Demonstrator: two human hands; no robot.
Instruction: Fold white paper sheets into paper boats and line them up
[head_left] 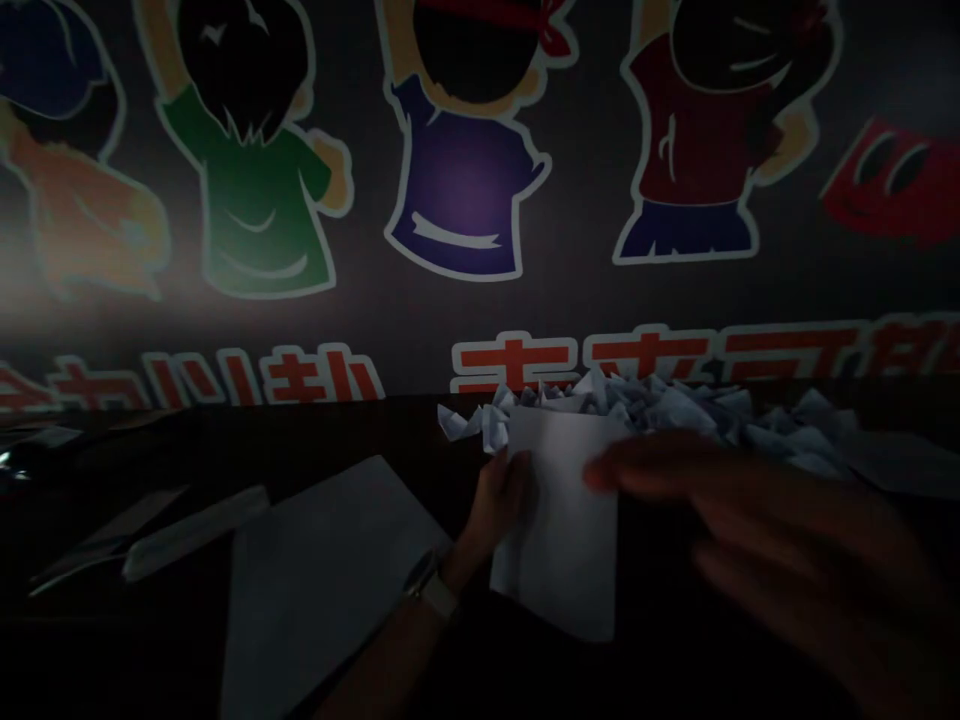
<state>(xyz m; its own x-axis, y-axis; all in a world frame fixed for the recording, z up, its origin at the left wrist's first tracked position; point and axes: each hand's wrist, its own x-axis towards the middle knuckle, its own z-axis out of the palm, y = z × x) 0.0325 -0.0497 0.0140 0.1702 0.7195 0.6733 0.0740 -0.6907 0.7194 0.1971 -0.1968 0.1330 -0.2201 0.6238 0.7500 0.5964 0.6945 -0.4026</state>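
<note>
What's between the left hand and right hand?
A white paper sheet lies between the left hand and the right hand, seen in the head view; the right hand is blurred.

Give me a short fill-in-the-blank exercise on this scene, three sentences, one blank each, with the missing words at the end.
The left hand holds a white sheet of paper while the blurred right hand passes above it, and a ____ sits on the left wrist.
Behind that sheet lies a heap of ____ paper.
The middle cartoon figure on the wall mural wears a ____ shirt.

Missing words: watch, crumpled, purple.
</note>
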